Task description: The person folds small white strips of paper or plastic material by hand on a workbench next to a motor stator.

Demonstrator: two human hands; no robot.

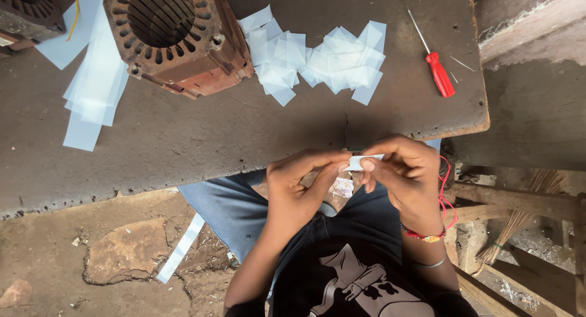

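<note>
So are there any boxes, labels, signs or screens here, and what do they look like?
No boxes, labels, signs or screens show.
Closest things: blank pale paper only.
Small paper piece: white, folded, pinched between left hand and right hand.
Cut paper squares: translucent white pile on the table.
Paper strips: long, pale, left of the rusty motor stator.

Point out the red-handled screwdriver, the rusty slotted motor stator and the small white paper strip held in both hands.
Red-handled screwdriver point(440, 75), head view, on the red handle.
Rusty slotted motor stator point(201, 61), head view, on its outer casing.
Small white paper strip point(364, 160), head view, on its middle, pinched between the fingertips of both hands.
</note>
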